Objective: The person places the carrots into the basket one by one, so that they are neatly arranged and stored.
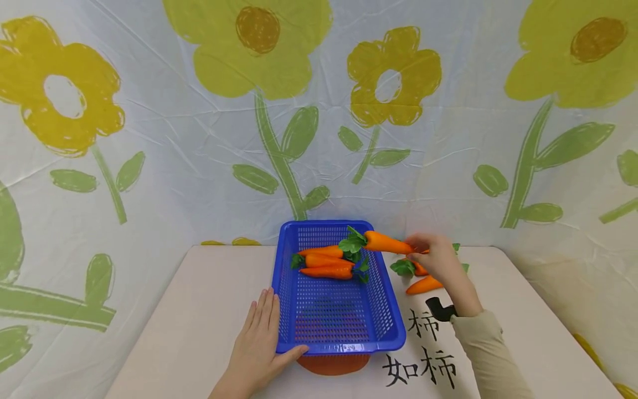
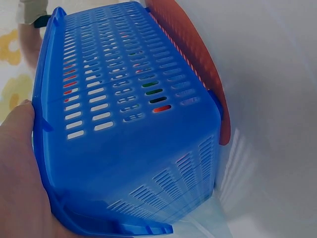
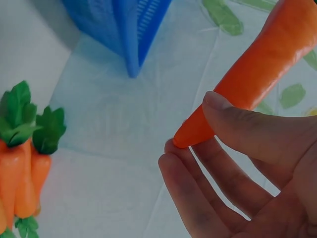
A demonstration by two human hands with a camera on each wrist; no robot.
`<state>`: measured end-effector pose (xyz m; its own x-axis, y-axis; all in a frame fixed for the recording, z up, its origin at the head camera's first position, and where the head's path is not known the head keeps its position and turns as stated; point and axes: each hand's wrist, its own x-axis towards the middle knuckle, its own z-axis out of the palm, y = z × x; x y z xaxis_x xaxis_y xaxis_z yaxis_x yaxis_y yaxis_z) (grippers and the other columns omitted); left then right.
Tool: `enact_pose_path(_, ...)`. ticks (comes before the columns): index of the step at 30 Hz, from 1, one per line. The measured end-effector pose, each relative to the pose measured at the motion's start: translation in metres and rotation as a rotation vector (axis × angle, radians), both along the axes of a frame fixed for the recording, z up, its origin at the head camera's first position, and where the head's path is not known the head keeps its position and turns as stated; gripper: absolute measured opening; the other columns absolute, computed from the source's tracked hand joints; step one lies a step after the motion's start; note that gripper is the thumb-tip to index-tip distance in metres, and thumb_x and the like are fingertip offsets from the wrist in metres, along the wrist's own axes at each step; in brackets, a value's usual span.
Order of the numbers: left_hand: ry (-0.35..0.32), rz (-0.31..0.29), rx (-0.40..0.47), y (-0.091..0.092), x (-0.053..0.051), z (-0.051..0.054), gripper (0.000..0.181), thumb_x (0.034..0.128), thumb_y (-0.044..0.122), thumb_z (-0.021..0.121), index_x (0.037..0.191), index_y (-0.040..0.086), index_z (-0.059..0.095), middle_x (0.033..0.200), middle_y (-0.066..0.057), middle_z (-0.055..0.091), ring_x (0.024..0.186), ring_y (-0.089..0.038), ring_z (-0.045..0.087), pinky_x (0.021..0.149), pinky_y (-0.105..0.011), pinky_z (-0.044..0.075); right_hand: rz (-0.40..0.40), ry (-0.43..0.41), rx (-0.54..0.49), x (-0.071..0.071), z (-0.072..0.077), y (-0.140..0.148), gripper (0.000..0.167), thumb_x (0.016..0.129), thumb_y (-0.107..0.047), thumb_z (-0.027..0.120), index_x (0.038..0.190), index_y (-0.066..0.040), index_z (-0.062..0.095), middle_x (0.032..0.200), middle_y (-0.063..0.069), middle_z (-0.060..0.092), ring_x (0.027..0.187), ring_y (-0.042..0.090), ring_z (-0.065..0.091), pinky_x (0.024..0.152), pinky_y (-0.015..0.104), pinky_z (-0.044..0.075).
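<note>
My right hand (image 1: 433, 254) pinches an orange carrot (image 1: 384, 242) by its thin tip. The carrot's leafy green top points left, above the right rim of the blue plastic basket (image 1: 339, 348). In the right wrist view the thumb and fingers grip that tip. My left hand (image 1: 256, 335) lies against the basket's left side with its fingers straight, the thumb touching the near rim. Inside the basket, three carrots (image 1: 326, 271) lie side by side toward the far half. Several more carrots (image 3: 20, 178) lie on the table right of the basket, partly hidden by my right hand in the head view.
The pale tabletop (image 1: 199, 310) bears black written characters (image 1: 423, 354) and a reddish-brown shape (image 1: 334, 364) under the basket's near end. A flower-printed sheet (image 1: 209, 138) hangs behind the table and along both sides.
</note>
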<state>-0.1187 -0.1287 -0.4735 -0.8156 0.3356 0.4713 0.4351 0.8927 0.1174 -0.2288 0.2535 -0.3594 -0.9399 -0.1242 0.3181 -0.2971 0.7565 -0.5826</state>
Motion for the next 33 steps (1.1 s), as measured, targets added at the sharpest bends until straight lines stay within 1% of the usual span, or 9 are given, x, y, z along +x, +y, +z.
enact_pose_path(3,-0.005,0.001,-0.003,0.0,0.0,0.001,0.108,0.0858,0.078,0.046,0.146,-0.011,0.037,0.155,-0.028,0.031,0.144,-0.039,0.029,0.119,-0.049,0.023,0.014,-0.013,0.007,-0.003,0.002,-0.01,0.024,0.083,0.003,0.074,0.107,0.002,0.072,0.094,0.019,0.073,0.087,0.037,0.068,0.073,0.047,0.056)
enact_pose_path(6,0.002,-0.003,-0.005,-0.001,0.0,0.0,0.109,0.0858,0.078,0.047,0.146,-0.011,0.037,0.155,-0.028,0.031,0.144,-0.039,0.029,0.118,-0.049,0.025,0.037,-0.021,0.005,-0.007,0.003,-0.02,0.024,0.084,0.003,0.074,0.108,0.004,0.072,0.095,0.02,0.073,0.087,0.037,0.068,0.074,0.048,0.057)
enact_pose_path(9,0.014,-0.005,-0.002,-0.001,0.0,-0.001,0.109,0.0857,0.079,0.046,0.146,-0.012,0.038,0.154,-0.028,0.032,0.144,-0.04,0.03,0.12,-0.048,0.021,0.054,-0.044,-0.002,-0.01,0.002,-0.029,0.024,0.084,0.003,0.074,0.109,0.005,0.071,0.097,0.021,0.072,0.086,0.036,0.068,0.073,0.046,0.058)
enact_pose_path(13,0.026,-0.008,0.004,-0.001,0.0,-0.002,0.109,0.0856,0.079,0.046,0.145,-0.012,0.038,0.154,-0.029,0.032,0.143,-0.04,0.031,0.121,-0.044,0.017,0.055,-0.075,-0.009,-0.015,0.001,-0.042,0.024,0.085,0.005,0.073,0.109,0.005,0.071,0.099,0.022,0.071,0.086,0.035,0.068,0.072,0.042,0.06)
enact_pose_path(18,0.02,-0.005,-0.002,-0.001,-0.001,-0.003,0.11,0.085,0.079,0.048,0.146,-0.012,0.037,0.155,-0.029,0.031,0.145,-0.039,0.029,0.121,-0.045,0.018,0.075,-0.091,-0.009,-0.022,0.0,-0.057,0.023,0.083,0.004,0.073,0.106,0.003,0.073,0.097,0.019,0.072,0.084,0.033,0.068,0.068,0.04,0.059)
enact_pose_path(22,0.002,0.0,-0.003,-0.002,-0.001,-0.003,0.111,0.084,0.078,0.05,0.147,-0.011,0.035,0.156,-0.028,0.029,0.146,-0.038,0.026,0.12,-0.047,0.02,0.092,-0.08,0.017,-0.03,-0.001,-0.07,0.021,0.081,0.004,0.074,0.102,0.001,0.074,0.092,0.017,0.071,0.082,0.032,0.068,0.067,0.041,0.058)
enact_pose_path(27,0.007,0.0,-0.006,-0.002,-0.001,-0.003,0.111,0.0838,0.078,0.052,0.148,-0.011,0.034,0.156,-0.028,0.028,0.146,-0.038,0.026,0.118,-0.049,0.023,0.105,-0.095,0.081,-0.04,-0.003,-0.088,0.023,0.079,0.004,0.075,0.101,0.0,0.075,0.09,0.014,0.07,0.083,0.03,0.064,0.074,0.044,0.056)
enact_pose_path(30,0.011,-0.003,-0.005,-0.002,-0.001,-0.003,0.111,0.084,0.078,0.051,0.148,-0.012,0.034,0.157,-0.028,0.027,0.146,-0.038,0.026,0.118,-0.05,0.025,0.098,-0.103,0.115,-0.045,-0.007,-0.097,0.023,0.077,0.005,0.076,0.1,-0.001,0.075,0.087,0.012,0.07,0.08,0.028,0.062,0.071,0.042,0.055)
enact_pose_path(33,0.014,-0.007,0.0,-0.002,-0.001,-0.003,0.111,0.0839,0.078,0.05,0.147,-0.012,0.035,0.157,-0.028,0.026,0.146,-0.038,0.026,0.117,-0.051,0.026,0.067,-0.119,0.142,-0.05,-0.012,-0.106,0.024,0.075,0.007,0.076,0.097,-0.003,0.076,0.084,0.011,0.07,0.075,0.026,0.063,0.064,0.037,0.055)
